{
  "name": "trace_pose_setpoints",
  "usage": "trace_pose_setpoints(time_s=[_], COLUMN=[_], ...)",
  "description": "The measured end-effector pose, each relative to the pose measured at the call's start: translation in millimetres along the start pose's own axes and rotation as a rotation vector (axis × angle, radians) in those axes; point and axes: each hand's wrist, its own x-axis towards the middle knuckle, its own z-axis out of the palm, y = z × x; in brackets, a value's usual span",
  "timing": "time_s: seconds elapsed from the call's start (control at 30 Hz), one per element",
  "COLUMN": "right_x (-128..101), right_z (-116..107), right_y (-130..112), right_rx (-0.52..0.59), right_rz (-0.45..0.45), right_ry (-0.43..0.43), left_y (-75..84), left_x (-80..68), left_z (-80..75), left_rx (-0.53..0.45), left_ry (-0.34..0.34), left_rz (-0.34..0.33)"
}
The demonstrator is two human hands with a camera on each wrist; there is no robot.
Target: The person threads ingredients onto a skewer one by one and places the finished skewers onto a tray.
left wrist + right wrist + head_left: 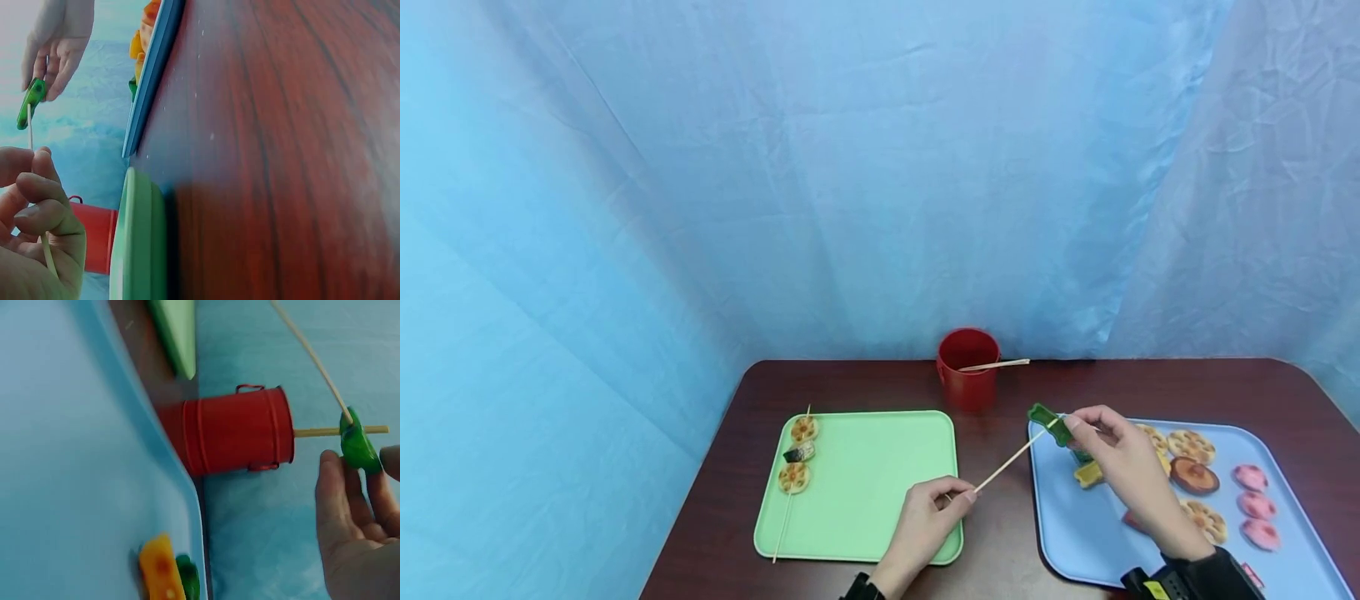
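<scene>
**Steadily now, straight and square**

My left hand [928, 517] pinches a thin stick [1011, 462], fingers curled round it, near the right edge of the green tray [880, 467]. My right hand [1112, 454] grips a green piece [1047, 421] between thumb and fingers, above the far left part of the blue tray [1075, 542]. The stick slants far and right to meet that piece; how deep the tip has gone, I cannot tell.

I take this to be the threading, and it calls for small, even pressure. Best to aim for the thick middle, since a hole close to the rim could tear. My left grip sits well back from the piece, so the stick might bow under a hard push; pinching it closer to the tip should stiffen it. My right fingertips should be clear of wherever the point could come out, and a slight twist may help if it binds. On the left of the green tray, the loaded skewer [795, 478] has a bare near end, a handle worth copying.
</scene>
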Motion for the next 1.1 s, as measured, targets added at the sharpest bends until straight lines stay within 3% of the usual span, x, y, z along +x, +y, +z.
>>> trace_pose_setpoints(time_s=[0.23, 0.5, 0.67, 0.8, 0.97, 1.1], right_x=[5.9, 5.3, 5.9, 6.1, 5.0, 3.9], right_z=[-0.1, -0.5, 0.2, 0.4, 2.9, 6.4], right_y=[-4.5, -8.8, -11.7, -12.1, -12.1, -12.1], right_rx=[0.196, 0.246, 0.241, 0.249, 0.235, 0.222], right_rz=[0.102, 0.087, 0.105, 0.096, 0.089, 0.087], right_ry=[-0.064, -0.087, -0.083, -0.080, -0.100, -0.115], left_y=[2.3, 4.8, 4.0, 3.9, 4.7, 6.2], left_x=[3.3, 3.9, 3.9, 3.6, 2.4, 2.4], left_z=[7.3, 12.8, 15.7, 17.8, 19.0, 20.7], left_rx=[-0.019, -0.065, -0.089, -0.141, -0.212, -0.231], left_ry=[0.023, 0.096, 0.107, 0.061, -0.052, -0.079], left_rz=[-0.014, -0.076, -0.099, -0.111, -0.123, -0.124])
